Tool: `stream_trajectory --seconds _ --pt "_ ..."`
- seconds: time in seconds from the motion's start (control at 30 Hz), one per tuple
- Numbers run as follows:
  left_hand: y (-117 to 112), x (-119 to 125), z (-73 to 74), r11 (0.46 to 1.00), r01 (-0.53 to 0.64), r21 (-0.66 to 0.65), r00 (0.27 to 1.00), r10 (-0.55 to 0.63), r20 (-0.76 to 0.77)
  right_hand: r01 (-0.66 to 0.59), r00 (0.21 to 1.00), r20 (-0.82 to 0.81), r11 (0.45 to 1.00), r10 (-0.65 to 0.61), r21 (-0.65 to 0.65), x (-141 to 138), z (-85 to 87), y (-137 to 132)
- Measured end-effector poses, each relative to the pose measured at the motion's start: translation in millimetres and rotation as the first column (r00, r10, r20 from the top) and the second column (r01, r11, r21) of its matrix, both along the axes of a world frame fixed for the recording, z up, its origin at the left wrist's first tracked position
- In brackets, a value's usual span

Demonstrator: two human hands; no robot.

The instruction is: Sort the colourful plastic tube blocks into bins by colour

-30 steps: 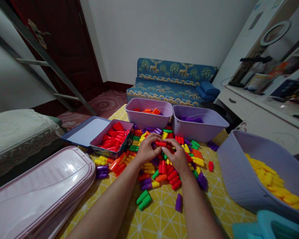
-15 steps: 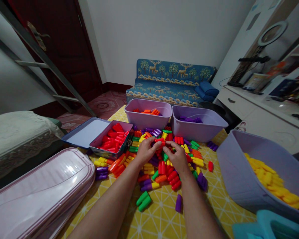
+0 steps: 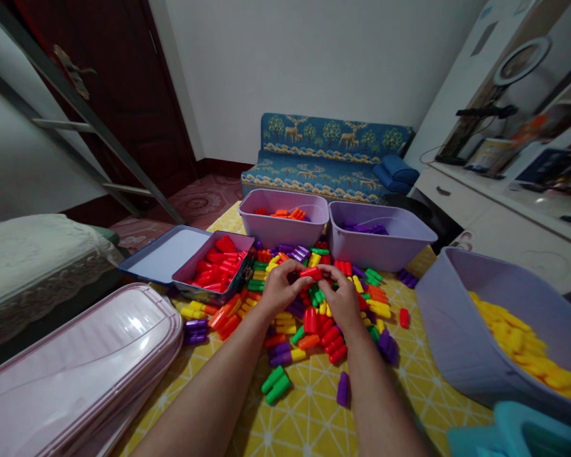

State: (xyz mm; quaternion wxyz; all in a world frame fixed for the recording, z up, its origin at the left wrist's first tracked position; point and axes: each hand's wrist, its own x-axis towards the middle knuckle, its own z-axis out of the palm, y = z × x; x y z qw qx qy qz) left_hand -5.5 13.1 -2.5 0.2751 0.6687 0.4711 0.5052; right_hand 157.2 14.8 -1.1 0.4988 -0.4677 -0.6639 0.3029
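One red plastic toy block [image 3: 311, 273] sits pinched between left hand [image 3: 280, 289] and right hand [image 3: 341, 296] above a multicolored block pile [image 3: 309, 321], where a slackened grip could lose it among lookalikes.

One left hand [image 3: 280, 292], one right hand [image 3: 341, 299] and one red block [image 3: 311, 273] between them at centre; three lavender bins [image 3: 285, 231], two mid-frame, one right; one open tin [image 3: 200, 292], centre-left; heaped blocks [image 3: 332, 344] overlap beyond counting.

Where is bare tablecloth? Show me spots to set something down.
Bare tablecloth shows between the green piece and lone purple block, and between right forearm and yellow blocks' bin. Crowded: the pile around left hand and right hand.
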Motion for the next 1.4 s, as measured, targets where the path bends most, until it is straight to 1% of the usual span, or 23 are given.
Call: stream_trajectory --seconds 0.1,0.3,0.57,0.83,1.0,1.07,1.1,1.13,1.17,1.2,1.23,1.27,1.3,1.33,1.37,1.4 --pt "1.0 -0.2 -1.4 1.0 0.001 0.015 1.0 -0.001 -0.016 0.022 1.0 0.0 0.999 -0.022 -0.028 -0.2 0.4 0.2" --pt "2.3 -1.3 -1.7 0.998 -0.059 -0.03 0.995 0.056 -0.087 0.035 0.999 0.016 0.999 -0.034 -0.035 0.7 0.1 -0.4" --pt "2.8 -1.8 -3.4 0.999 -0.045 -0.028 0.997 0.044 -0.06 0.032 0.999 0.033 0.999 -0.031 -0.022 0.9 0.2 -1.1" --pt "1.3 -1.7 -1.5 0.998 -0.05 -0.032 0.995 0.047 -0.085 0.04 0.998 0.045 0.999 -0.04 -0.005 0.5 3.2 -2.7" --pt "1.2 -1.4 -2.1 0.998 -0.05 -0.026 0.996 0.047 -0.076 0.027 0.999 0.027 1.0 -0.027 -0.015 -0.1 3.9 -3.5" --pt "-0.8 -0.8 -1.1 0.999 -0.05 -0.016 0.998 0.049 -0.048 0.025 0.999 0.024 0.999 -0.024 -0.022 -0.1 3.0 -3.3" --pt "-2.0 -0.6 0.1 0.997 -0.071 0.015 0.997 0.072 -0.013 0.021 1.0 0.02 0.999 -0.021 -0.027 -0.1 2.4 -3.2" --pt "-3.0 -0.6 1.8 0.991 -0.121 0.064 0.992 0.119 0.039 0.019 1.0 0.016 0.999 -0.018 -0.032 0.0 2.0 -3.1" --pt "-3.5 -1.1 4.2 0.972 -0.203 0.12 0.975 0.19 0.114 0.016 1.0 0.014 0.999 -0.015 -0.035 0.1 1.6 -3.1" --pt "-3.2 -2.1 7.3 0.935 -0.31 0.17 0.938 0.272 0.216 0.014 1.0 0.013 0.999 -0.014 -0.037 0.2 1.3 -3.1" --pt "-1.9 -4.1 11.3 0.885 -0.423 0.196 0.875 0.343 0.341 0.013 1.0 0.014 0.999 -0.012 -0.037 0.2 1.0 -3.1" --pt "0.3 -7.3 16.2 0.835 -0.517 0.188 0.792 0.383 0.476 0.013 1.0 0.016 0.999 -0.012 -0.036 0.3 0.9 -3.1" --pt "3.4 -11.8 22.0 0.801 -0.58 0.148 0.693 0.389 0.607 0.015 1.0 0.017 0.999 -0.014 -0.035 0.4 0.7 -3.2" --pt "6.9 -17.7 28.6 0.791 -0.606 0.088 0.581 0.364 0.728 0.016 1.0 0.015 0.999 -0.016 -0.036 0.4 0.5 -3.1" --pt "10.3 -24.9 35.8 0.801 -0.599 0.015 0.458 0.327 0.827 0.016 1.0 0.012 0.999 -0.015 -0.039 0.5 0.4 -3.0" --pt "13.3 -33.1 43.3 0.825 -0.562 -0.065 0.331 0.296 0.896 0.015 1.0 0.009 0.999 -0.014 -0.043 0.5 0.1 -2.9"
